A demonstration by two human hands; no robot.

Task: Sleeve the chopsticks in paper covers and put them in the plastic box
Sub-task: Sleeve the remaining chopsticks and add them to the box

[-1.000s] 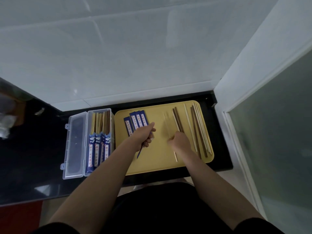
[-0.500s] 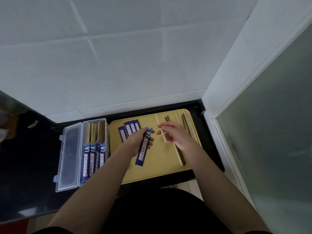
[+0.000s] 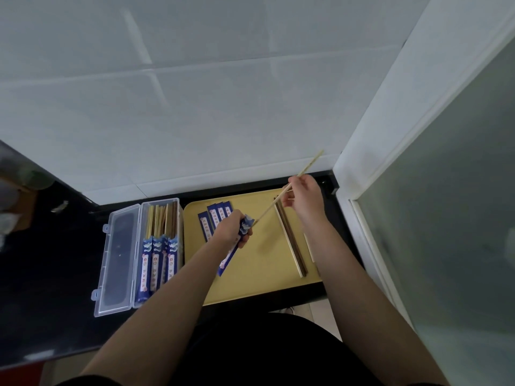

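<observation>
My left hand point(image 3: 232, 228) grips a blue paper cover point(image 3: 226, 261) near its open top, above the yellow tray point(image 3: 259, 277). Pale chopsticks point(image 3: 303, 169) are pinched in my right hand point(image 3: 302, 195), slanting down-left with their tips at the mouth of the cover. More blue covers point(image 3: 213, 217) lie fanned at the tray's far left. Loose dark and pale chopsticks point(image 3: 291, 240) lie along the tray's right side. The clear plastic box point(image 3: 178, 207) stands open left of the tray, holding several sleeved chopsticks point(image 3: 157, 261).
The box lid point(image 3: 118, 260) lies flat to the left on the black counter point(image 3: 50, 288). A white tiled wall rises behind. A white frame with frosted glass point(image 3: 446, 218) closes off the right side. Blurred objects sit at the far left.
My right hand lifted the pale chopsticks off the tray and swung them up and right, tips now at the cover's mouth. My left hand keeps hold of the blue cover.
</observation>
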